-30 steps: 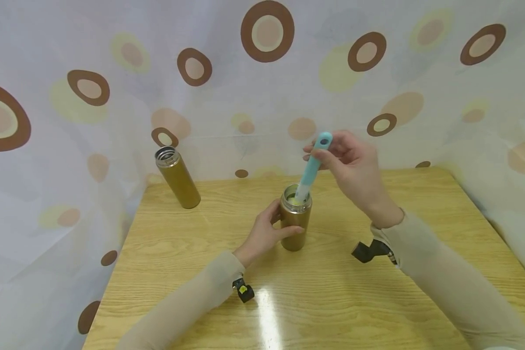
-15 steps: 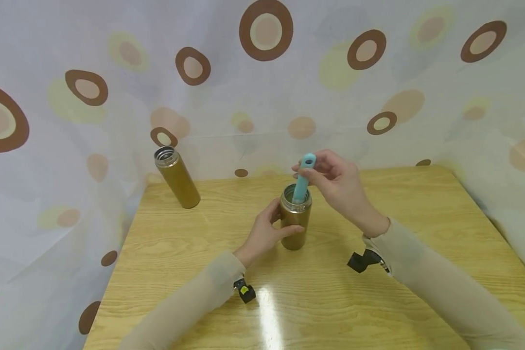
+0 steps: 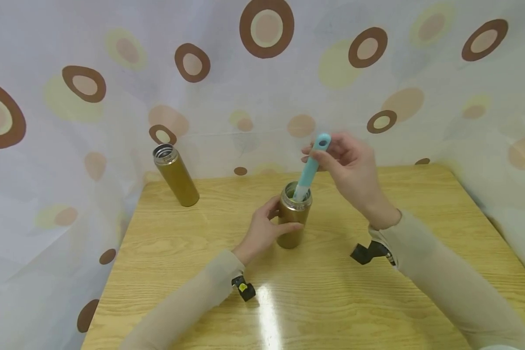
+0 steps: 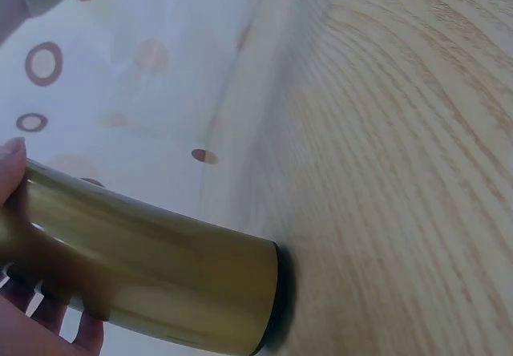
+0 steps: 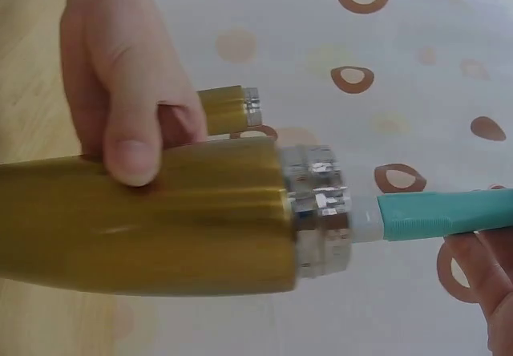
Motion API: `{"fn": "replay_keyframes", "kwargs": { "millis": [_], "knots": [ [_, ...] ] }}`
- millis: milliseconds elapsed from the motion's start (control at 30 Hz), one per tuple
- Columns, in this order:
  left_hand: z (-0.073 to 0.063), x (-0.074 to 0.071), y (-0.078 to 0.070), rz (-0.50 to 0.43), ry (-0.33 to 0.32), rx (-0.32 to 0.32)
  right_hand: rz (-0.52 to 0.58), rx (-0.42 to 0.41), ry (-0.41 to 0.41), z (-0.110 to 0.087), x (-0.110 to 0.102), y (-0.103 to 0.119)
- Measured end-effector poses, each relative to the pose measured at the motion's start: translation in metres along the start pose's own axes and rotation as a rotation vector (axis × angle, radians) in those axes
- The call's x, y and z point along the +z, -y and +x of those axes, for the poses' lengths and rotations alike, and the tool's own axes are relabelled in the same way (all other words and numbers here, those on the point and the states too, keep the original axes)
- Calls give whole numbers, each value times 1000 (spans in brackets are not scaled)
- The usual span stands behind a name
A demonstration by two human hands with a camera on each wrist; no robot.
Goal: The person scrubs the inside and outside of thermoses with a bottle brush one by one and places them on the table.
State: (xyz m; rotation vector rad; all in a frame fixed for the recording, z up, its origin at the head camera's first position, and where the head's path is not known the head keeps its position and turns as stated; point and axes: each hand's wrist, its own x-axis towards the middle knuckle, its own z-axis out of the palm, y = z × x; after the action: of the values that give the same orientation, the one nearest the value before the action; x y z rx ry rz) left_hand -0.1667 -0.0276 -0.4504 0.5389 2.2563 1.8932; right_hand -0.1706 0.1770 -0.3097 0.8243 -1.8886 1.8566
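Observation:
A gold thermos flask (image 3: 296,213) with a bare steel neck stands on the table, its mouth uncovered and tilted slightly. My left hand (image 3: 262,228) grips the body from the left; in the left wrist view the flask's base (image 4: 240,292) meets the tabletop. Above the mouth, my right hand (image 3: 356,170) pinches the teal handle of a bottle brush (image 3: 309,171) between thumb and fingers. The brush's white shaft (image 5: 368,219) runs into the steel neck (image 5: 321,212) in the right wrist view. Its head is inside the flask, mostly hidden, with a bit of yellow-green showing at the mouth.
A second gold flask (image 3: 179,180), also lidless, stands at the back left of the wooden table (image 3: 192,291). Behind the table hangs a pale curtain (image 3: 227,107) with brown ring patterns. Small black cameras (image 3: 363,253) are strapped to both wrists.
My right hand pushed the brush down into the flask, then drew it back up to about its earlier height. The flask's base has shifted slightly left, still in my left hand.

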Motion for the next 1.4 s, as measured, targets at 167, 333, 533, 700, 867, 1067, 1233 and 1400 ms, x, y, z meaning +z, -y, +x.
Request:
{"fn": "replay_keyframes", "kwargs": {
  "millis": [167,333,533,700,867,1067,1233,1400],
  "knots": [
    [0,-4,-11,20,-6,15,2,62,10,-10,3,-11],
    [-1,-7,-12,72,-1,60,26,35,12,-11,1,-10],
    [-5,-11,-11,84,-7,30,124,-61,-101,2,-10,10],
    [-6,-12,-14,77,-32,18,175,-63,-159,7,-15,15],
    [-6,-14,-13,39,-59,11,143,-5,-158,-3,-12,4],
    [-7,-15,-17,21,-51,25,165,42,-76,-17,-6,-11],
    [-8,-16,-18,61,-40,15,184,49,-49,-20,-9,-10],
    [-10,-18,-16,103,-48,-4,261,-53,-133,-11,-23,0]
  ]
}}
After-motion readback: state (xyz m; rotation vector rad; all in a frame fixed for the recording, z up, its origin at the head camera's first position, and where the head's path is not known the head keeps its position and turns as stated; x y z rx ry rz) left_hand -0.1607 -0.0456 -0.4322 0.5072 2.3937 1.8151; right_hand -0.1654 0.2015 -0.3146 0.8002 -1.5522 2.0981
